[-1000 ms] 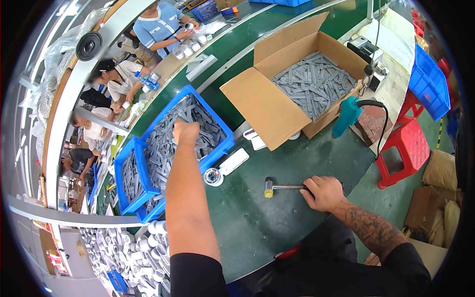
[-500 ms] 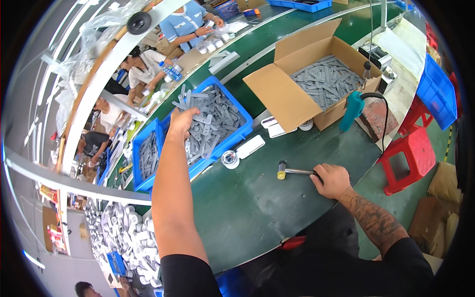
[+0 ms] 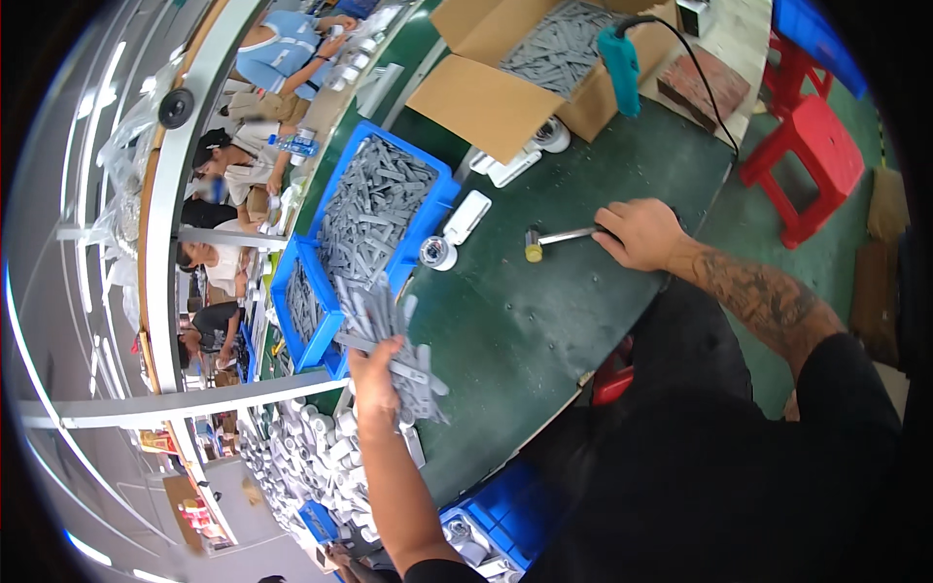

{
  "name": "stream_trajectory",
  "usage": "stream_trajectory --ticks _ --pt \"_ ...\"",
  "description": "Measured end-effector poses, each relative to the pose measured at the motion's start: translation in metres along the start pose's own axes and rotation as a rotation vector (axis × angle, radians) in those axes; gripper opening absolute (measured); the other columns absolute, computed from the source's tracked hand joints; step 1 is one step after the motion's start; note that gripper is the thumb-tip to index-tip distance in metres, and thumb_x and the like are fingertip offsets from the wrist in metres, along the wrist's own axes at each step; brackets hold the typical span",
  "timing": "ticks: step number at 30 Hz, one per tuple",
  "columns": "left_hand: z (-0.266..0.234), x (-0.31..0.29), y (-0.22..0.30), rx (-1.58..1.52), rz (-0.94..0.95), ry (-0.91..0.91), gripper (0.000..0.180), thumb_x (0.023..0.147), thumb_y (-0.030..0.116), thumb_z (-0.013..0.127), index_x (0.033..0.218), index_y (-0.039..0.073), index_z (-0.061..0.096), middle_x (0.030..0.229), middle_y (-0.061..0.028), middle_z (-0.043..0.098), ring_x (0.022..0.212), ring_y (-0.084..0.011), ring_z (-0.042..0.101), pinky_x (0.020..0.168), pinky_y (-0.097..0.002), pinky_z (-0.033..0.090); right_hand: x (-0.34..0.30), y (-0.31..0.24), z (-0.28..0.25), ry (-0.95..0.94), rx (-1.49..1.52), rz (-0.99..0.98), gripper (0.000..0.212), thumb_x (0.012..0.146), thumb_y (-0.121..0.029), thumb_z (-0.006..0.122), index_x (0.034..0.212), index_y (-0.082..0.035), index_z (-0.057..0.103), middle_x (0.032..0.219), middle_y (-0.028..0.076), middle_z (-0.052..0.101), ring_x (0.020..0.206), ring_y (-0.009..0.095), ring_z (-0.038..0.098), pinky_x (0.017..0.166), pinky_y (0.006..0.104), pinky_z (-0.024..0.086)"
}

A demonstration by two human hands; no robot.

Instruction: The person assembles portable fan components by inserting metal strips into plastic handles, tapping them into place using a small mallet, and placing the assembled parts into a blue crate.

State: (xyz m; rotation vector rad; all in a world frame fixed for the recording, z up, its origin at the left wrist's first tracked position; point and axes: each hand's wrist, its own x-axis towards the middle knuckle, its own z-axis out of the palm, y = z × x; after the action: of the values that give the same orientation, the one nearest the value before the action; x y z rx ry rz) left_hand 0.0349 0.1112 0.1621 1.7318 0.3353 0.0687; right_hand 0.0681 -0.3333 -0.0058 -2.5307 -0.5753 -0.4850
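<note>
My left hand [image 3: 377, 377] is closed around a bunch of flat grey plastic strips [image 3: 416, 377], held over the table's left edge beside the blue bins. Loose strips of the same kind fill the larger blue bin [image 3: 439, 206] just beyond it. In my right hand [image 3: 639, 233] is the handle of a small hammer [image 3: 564, 236], its yellow-tipped head lying toward the middle of the green table [image 3: 515, 360]. Between the hammer and the bin sits a white part with a round end [image 3: 439, 254].
A cardboard box [image 3: 476, 107] of grey strips stands at the back, with a teal power tool [image 3: 619, 68] hanging beside it. A red stool [image 3: 807, 165] is at the right. White parts [image 3: 321, 457] are heaped at lower left. Co-workers sit along the far left.
My left hand has come out of the larger blue bin toward me, carrying a bunch of strips. The view has turned; my right hand keeps its hold on the hammer.
</note>
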Motion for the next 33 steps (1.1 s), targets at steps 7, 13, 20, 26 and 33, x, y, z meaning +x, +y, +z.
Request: stream_trajectory --ticks 7,13,20,26,33 --pt "0.033 -0.020 -0.088 0.073 -0.044 -0.028 0.062 0.087 -0.004 0.076 0.145 -0.001 0.054 0.111 -0.0111 0.072 0.090 -0.0232 0.073 0.078 -0.0400 0.062 -0.003 0.003 0.005 0.001 0.030 -0.056 0.025 0.098 -0.034 0.072 0.101 -0.012 0.063 0.084 0.008 0.066 0.074 0.034 0.070 0.064 0.0476 0.055" --pt "0.020 -0.005 -0.095 0.617 0.214 -0.189 0.062 0.084 0.004 0.082 0.142 -0.001 0.061 0.123 -0.0139 0.077 0.112 -0.0232 0.075 0.101 -0.0373 0.057 0.017 0.023 0.007 -0.057 0.014 -0.097 0.034 0.091 -0.040 0.080 0.098 -0.010 0.065 0.081 0.009 0.068 0.076 0.035 0.071 0.065 0.0486 0.055" --pt "0.019 -0.008 -0.047 0.910 0.403 -0.323 0.058 0.083 0.000 0.079 0.139 0.003 0.065 0.126 -0.0230 0.077 0.119 -0.0395 0.075 0.102 -0.0408 0.057 0.058 0.045 0.015 -0.121 -0.040 -0.189 0.035 0.091 -0.043 0.078 0.095 -0.010 0.068 0.081 0.009 0.069 0.077 0.035 0.072 0.067 0.0500 0.055" --pt "0.023 -0.019 -0.019 0.939 0.378 -0.471 0.060 0.084 -0.002 0.078 0.142 0.010 0.066 0.133 -0.0213 0.074 0.124 -0.0416 0.071 0.103 -0.0422 0.056 0.060 0.046 0.018 -0.122 -0.018 -0.112 0.033 0.091 -0.042 0.077 0.098 -0.011 0.069 0.081 0.008 0.069 0.079 0.034 0.073 0.069 0.0495 0.056" --pt "0.022 -0.010 -0.044 0.911 0.169 -0.509 0.056 0.093 0.002 0.076 0.146 0.010 0.065 0.136 -0.0233 0.073 0.127 -0.0405 0.070 0.107 -0.0401 0.053 0.056 0.052 0.027 -0.023 -0.022 -0.118 0.032 0.090 -0.040 0.075 0.097 -0.010 0.067 0.081 0.008 0.070 0.079 0.035 0.073 0.069 0.0503 0.056"
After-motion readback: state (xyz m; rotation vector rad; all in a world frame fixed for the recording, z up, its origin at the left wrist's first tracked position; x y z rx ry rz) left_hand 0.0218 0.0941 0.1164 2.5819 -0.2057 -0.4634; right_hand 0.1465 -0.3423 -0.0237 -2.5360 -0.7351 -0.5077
